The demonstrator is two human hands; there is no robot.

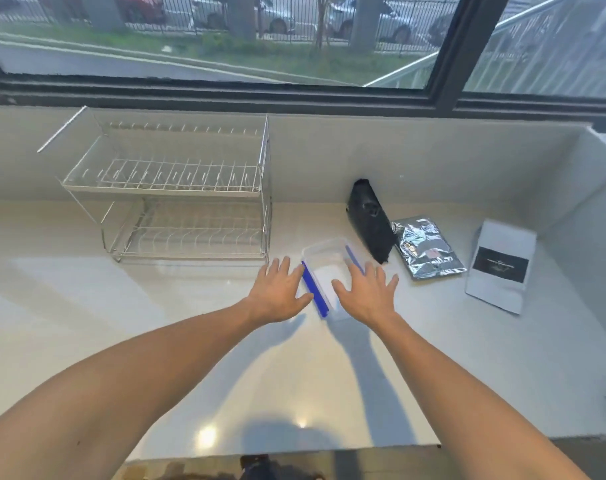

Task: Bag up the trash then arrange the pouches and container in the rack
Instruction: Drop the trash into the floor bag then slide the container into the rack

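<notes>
- Clear container (329, 271) with blue clips along two sides lying on the white counter (197, 348), just right of the wire rack (177, 188) and in front of the black pouch (370, 223).
- Left hand (280, 292) hovering flat at the container's left clip, fingers spread wide, gripping nothing; contact with the clip not determinable.
- Right hand (367, 296) reaching over the container's right half, fingers splayed open, nothing held; whether pressing on the lid cannot be told.
- Black pouch standing tilted, leaning toward the back wall, its foot just beside the container's far right corner.
- Silver foil pouch (426, 247) lying flat, touching the black pouch's right side.
- White pouch (502, 265) with a dark label lying flat further right, apart from the silver one, near the counter's right wall.
- Two-tier rack standing against the back wall at left, both shelves carrying nothing.
- Window (225, 39) running behind, showing grass, a fence and parked cars.
</notes>
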